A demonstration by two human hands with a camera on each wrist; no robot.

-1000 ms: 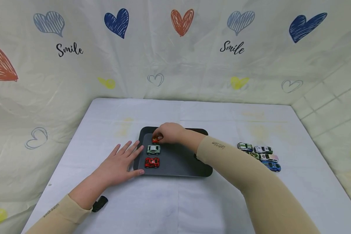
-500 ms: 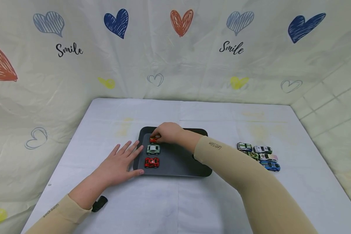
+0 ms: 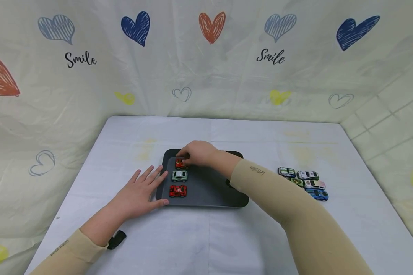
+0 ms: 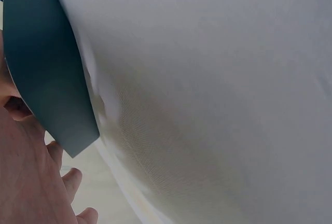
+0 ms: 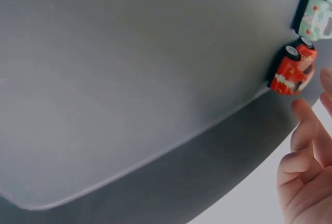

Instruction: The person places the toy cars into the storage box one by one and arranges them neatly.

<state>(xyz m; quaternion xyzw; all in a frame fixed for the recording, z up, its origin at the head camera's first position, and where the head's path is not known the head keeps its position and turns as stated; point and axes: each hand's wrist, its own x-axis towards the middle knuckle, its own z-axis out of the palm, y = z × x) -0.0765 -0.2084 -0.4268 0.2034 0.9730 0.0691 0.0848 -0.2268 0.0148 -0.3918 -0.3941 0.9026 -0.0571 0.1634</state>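
Observation:
A dark grey tray (image 3: 213,191) lies on the white-covered table. Along its left side, toy cars stand in a column: a red car (image 3: 178,191) nearest me, a pale green car (image 3: 179,176) in the middle, and an orange-red car (image 5: 294,71) at the far end. My right hand (image 3: 199,152) reaches over the tray, its thumb and finger close around the orange-red car; in the right wrist view the fingertips sit just off its body. My left hand (image 3: 137,194) spreads its fingers at the tray's left edge, thumb by the near corner.
Several more toy cars, among them a blue car (image 3: 316,194) and a white car (image 3: 308,175), are grouped on the table right of the tray. Black wrist-worn gear (image 3: 117,240) shows beside the left wrist. A heart-printed cloth (image 3: 227,76) hangs behind the table.
The right hand has shifted the orange-red car slightly left, into line with the other two, and its fingers have loosened around it. The left hand stays put.

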